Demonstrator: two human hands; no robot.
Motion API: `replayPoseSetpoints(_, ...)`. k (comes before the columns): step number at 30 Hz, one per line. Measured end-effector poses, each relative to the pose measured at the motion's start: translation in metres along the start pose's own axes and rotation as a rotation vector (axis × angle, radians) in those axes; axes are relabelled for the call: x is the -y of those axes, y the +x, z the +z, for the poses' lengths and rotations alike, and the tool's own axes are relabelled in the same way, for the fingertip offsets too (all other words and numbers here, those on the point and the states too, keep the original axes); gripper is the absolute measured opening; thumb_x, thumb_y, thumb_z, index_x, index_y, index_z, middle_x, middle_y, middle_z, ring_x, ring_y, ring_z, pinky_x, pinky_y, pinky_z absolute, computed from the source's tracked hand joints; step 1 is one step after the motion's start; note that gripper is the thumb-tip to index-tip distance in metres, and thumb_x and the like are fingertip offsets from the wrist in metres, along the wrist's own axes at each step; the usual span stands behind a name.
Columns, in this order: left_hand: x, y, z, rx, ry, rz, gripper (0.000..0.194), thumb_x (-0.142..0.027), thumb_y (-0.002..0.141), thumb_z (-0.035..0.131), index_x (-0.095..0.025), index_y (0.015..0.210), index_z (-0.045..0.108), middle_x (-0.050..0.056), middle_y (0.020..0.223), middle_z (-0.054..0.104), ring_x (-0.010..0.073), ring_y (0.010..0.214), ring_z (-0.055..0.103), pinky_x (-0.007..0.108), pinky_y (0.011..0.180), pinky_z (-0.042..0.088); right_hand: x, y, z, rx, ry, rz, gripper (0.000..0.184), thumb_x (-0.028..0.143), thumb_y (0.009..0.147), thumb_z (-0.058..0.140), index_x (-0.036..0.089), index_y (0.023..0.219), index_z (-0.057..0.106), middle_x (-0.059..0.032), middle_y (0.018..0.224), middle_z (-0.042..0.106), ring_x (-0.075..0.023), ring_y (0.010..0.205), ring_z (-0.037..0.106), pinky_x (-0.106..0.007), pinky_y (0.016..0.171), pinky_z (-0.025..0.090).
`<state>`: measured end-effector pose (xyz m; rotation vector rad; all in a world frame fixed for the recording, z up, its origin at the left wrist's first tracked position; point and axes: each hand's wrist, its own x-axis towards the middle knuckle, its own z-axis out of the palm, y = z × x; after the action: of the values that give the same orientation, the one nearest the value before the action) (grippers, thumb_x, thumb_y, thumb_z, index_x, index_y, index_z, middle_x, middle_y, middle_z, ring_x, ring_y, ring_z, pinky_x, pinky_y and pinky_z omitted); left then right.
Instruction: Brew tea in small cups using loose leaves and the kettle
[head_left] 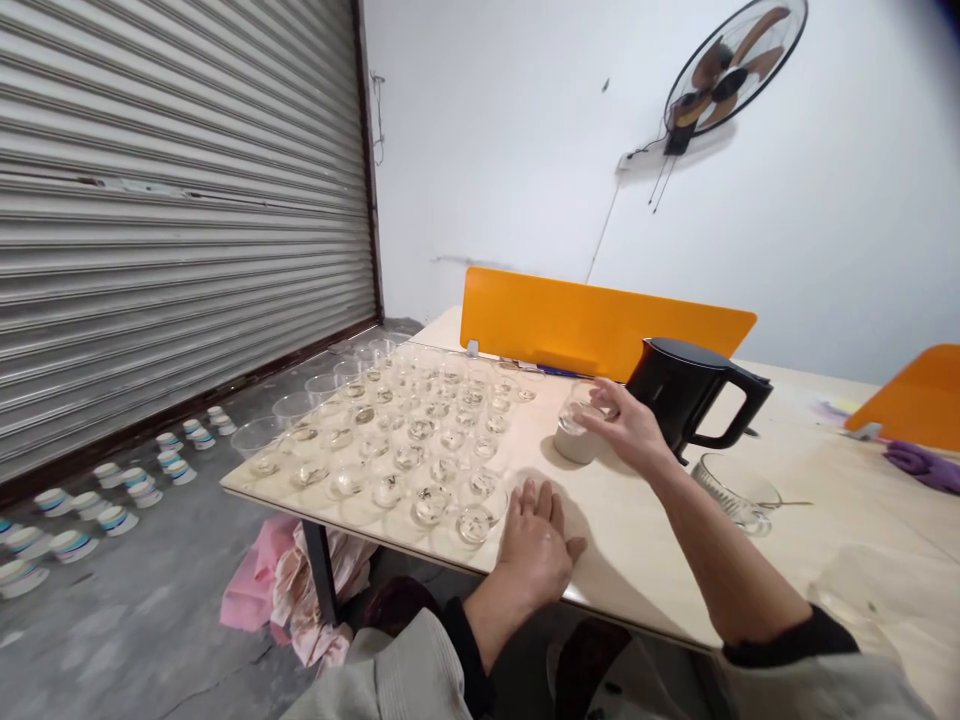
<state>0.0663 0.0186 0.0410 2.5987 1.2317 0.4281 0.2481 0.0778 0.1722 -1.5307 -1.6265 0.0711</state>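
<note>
My left hand (pixel 536 540) lies flat on the table near its front edge, fingers stretched out, beside the closest clear plastic cup (pixel 475 522). It holds nothing. Several rows of such cups, each with a little dark matter at the bottom, cover the table's left part. With thumb and fingers, my right hand (pixel 626 425) grips a clear plastic cup (pixel 576 408) at its side. Under or around that cup shows a whitish container (pixel 574 447); whether the cup sits inside it or on it, I cannot tell. Right behind this hand stands a black electric kettle (pixel 679 395).
A glass mug (pixel 739 492) with a thin stick in it stands right of my right forearm. An orange divider (pixel 592 320) runs along the back. A purple cloth (pixel 922 466) lies far right. Stacked paper cups (pixel 116 520) stand on the floor at left.
</note>
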Motion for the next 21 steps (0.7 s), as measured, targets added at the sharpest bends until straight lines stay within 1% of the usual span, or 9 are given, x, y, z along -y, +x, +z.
replayPoseSetpoints(2, 0.0, 0.0, -0.001, 0.001, -0.005, 0.002, 0.08, -0.061, 0.104, 0.028, -0.004, 0.161, 0.034, 0.018, 0.171, 0.024, 0.0414, 0.16, 0.014, 0.057, 0.131, 0.015, 0.005, 0.035, 0.01, 0.051, -0.08, -0.023, 0.075, 0.048, 0.078, 0.077, 0.018, 0.144, 0.056, -0.0148, 0.135, 0.068, -0.0325, 0.122, 0.065, -0.043, 0.098, 0.055)
replayPoseSetpoints(5, -0.001, -0.001, -0.002, -0.009, -0.008, -0.004, 0.079, -0.061, 0.103, 0.03, -0.007, 0.161, 0.035, 0.016, 0.171, 0.025, 0.0397, 0.16, 0.014, 0.056, 0.132, 0.014, 0.005, 0.078, 0.03, 0.147, -0.267, 0.009, 0.07, 0.038, 0.079, 0.077, 0.016, 0.141, 0.055, -0.016, 0.135, 0.067, -0.0305, 0.121, 0.066, -0.043, 0.101, 0.053)
replayPoseSetpoints(7, -0.001, 0.0, -0.003, -0.006, -0.022, -0.008, 0.079, -0.061, 0.103, 0.031, -0.008, 0.161, 0.035, 0.015, 0.171, 0.024, 0.0385, 0.161, 0.013, 0.055, 0.132, 0.015, 0.0, 0.098, 0.043, 0.21, -0.331, 0.032, 0.068, 0.033, 0.076, 0.079, 0.016, 0.138, 0.057, -0.016, 0.13, 0.069, -0.0305, 0.116, 0.067, -0.042, 0.097, 0.054)
replayPoseSetpoints(9, -0.002, 0.0, -0.004, 0.003, -0.039, -0.009, 0.08, -0.062, 0.103, 0.031, -0.008, 0.161, 0.034, 0.015, 0.171, 0.024, 0.0382, 0.161, 0.012, 0.055, 0.132, 0.014, -0.006, 0.113, 0.055, 0.267, -0.379, 0.052, 0.068, 0.03, 0.072, 0.083, 0.017, 0.134, 0.059, -0.0142, 0.123, 0.072, -0.0306, 0.11, 0.069, -0.041, 0.092, 0.056)
replayPoseSetpoints(11, -0.002, 0.0, -0.005, 0.011, -0.056, -0.004, 0.081, -0.063, 0.102, 0.031, -0.007, 0.161, 0.036, 0.016, 0.171, 0.023, 0.0386, 0.161, 0.011, 0.055, 0.132, 0.013, -0.013, 0.122, 0.065, 0.32, -0.439, 0.073, 0.068, 0.029, 0.069, 0.086, 0.019, 0.132, 0.06, -0.0116, 0.117, 0.073, -0.0304, 0.105, 0.07, -0.04, 0.087, 0.057)
replayPoseSetpoints(13, -0.001, 0.0, -0.005, 0.019, -0.073, -0.006, 0.082, -0.064, 0.102, 0.031, -0.006, 0.16, 0.038, 0.017, 0.171, 0.023, 0.0396, 0.161, 0.011, 0.056, 0.133, 0.013, -0.019, 0.129, 0.074, 0.363, -0.499, 0.092, 0.07, 0.029, 0.068, 0.088, 0.02, 0.131, 0.06, -0.0108, 0.114, 0.074, -0.0303, 0.104, 0.07, -0.04, 0.086, 0.057)
replayPoseSetpoints(16, 0.001, 0.0, 0.0, 0.003, -0.109, -0.002, 0.085, -0.067, 0.101, 0.027, -0.005, 0.159, 0.037, 0.019, 0.171, 0.022, 0.041, 0.161, 0.009, 0.058, 0.132, 0.012, -0.025, 0.134, 0.087, 0.422, -0.577, 0.116, 0.069, 0.028, 0.069, 0.09, 0.016, 0.131, 0.06, -0.0145, 0.119, 0.071, -0.0302, 0.109, 0.068, -0.038, 0.089, 0.056)
replayPoseSetpoints(18, 0.003, 0.0, 0.003, -0.012, -0.129, 0.006, 0.087, -0.068, 0.101, 0.024, -0.006, 0.16, 0.036, 0.018, 0.172, 0.021, 0.0417, 0.16, 0.009, 0.059, 0.132, 0.013, -0.028, 0.135, 0.094, 0.464, -0.618, 0.126, 0.063, 0.031, 0.075, 0.087, 0.015, 0.129, 0.061, -0.015, 0.122, 0.07, -0.0285, 0.111, 0.068, -0.04, 0.091, 0.055)
replayPoseSetpoints(21, 0.004, -0.002, 0.002, -0.007, -0.137, 0.014, 0.086, -0.068, 0.101, 0.022, -0.007, 0.161, 0.034, 0.016, 0.172, 0.019, 0.0412, 0.16, 0.009, 0.059, 0.132, 0.015, -0.033, 0.135, 0.103, 0.52, -0.658, 0.138, 0.047, 0.038, 0.089, 0.077, 0.016, 0.128, 0.063, -0.0116, 0.125, 0.068, -0.0249, 0.11, 0.067, -0.044, 0.094, 0.055)
